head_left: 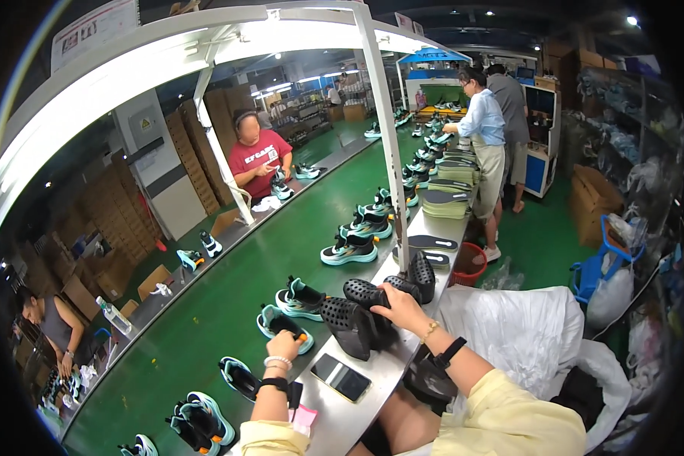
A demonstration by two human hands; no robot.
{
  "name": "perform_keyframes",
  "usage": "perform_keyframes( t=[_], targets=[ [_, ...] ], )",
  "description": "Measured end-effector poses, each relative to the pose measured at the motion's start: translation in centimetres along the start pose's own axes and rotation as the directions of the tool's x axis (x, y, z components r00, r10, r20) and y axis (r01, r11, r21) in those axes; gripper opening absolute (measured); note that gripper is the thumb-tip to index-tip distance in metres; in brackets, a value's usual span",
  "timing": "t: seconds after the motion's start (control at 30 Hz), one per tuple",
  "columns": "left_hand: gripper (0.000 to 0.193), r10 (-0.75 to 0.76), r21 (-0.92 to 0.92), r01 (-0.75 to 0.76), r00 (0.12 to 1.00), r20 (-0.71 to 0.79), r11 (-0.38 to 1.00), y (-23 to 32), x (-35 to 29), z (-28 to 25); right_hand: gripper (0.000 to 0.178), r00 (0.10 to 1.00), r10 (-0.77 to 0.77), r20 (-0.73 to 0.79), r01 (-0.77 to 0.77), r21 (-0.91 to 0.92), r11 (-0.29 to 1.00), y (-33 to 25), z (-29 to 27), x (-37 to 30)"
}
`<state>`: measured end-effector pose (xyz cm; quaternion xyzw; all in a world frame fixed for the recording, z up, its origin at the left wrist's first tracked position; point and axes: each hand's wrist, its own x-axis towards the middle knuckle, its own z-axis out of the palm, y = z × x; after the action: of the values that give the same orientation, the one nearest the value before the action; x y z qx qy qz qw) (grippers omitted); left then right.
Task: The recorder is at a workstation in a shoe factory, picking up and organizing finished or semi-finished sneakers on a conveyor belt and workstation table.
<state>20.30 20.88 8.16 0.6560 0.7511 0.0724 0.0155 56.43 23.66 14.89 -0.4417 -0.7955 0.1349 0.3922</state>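
My left hand [283, 346] is closed on the heel end of a black and mint-green sneaker [271, 320], beside its orange tab. Another such sneaker [301, 295] sits just beyond it on the green belt. With fingers curled, my right hand [400, 308] grips a black shoe-shaped form [365, 292] covered in small round dots. Next to it, a similar dotted black form [345, 318] stands on the metal ledge, and more of them lean by the white post. What exactly these forms are I cannot tell. A phone [341, 377] lies on the ledge between my arms.
The green conveyor belt [205, 319] carries several more sneakers [349, 249]. Stacked insoles [446, 199] line the right ledge, past the white post [387, 137]. White sacking [513, 327] and a red basket [470, 262] are at my right. Co-workers stand across and farther along.
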Motion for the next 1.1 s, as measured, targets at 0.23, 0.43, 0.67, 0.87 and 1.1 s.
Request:
perform_keyframes(
  t=[0.23,0.43,0.67,0.87,1.1],
  targets=[
    [0.029,-0.271,-0.068,0.266,0.960,-0.077,0.962,-5.6,-11.3,-1.3,0.054,0.973,0.058,-0.222,-0.006,0.229,0.973,-5.0,-2.5,1.8],
    [0.032,-0.254,-0.105,0.233,0.829,-0.499,0.967,-3.8,-16.9,-0.8,0.052,0.990,-0.127,0.060,0.094,0.387,0.917,-17.9,3.2,0.9],
    [0.031,-0.293,-0.143,0.256,0.817,-0.496,0.956,-5.6,-17.8,1.0,0.043,0.856,-0.266,0.443,0.237,0.120,0.964,-23.7,19.5,-0.2],
    [0.031,-0.270,-0.121,0.244,0.798,-0.538,0.962,-6.0,-18.4,1.6,0.014,0.830,-0.331,0.449,0.447,-0.182,0.876,-25.1,27.1,1.4],
    [0.025,-0.307,-0.166,0.259,0.808,-0.503,0.952,-6.1,-19.1,1.1,0.015,0.889,-0.074,0.451,0.205,-0.250,0.946,-24.1,36.0,0.3]
  ],
)
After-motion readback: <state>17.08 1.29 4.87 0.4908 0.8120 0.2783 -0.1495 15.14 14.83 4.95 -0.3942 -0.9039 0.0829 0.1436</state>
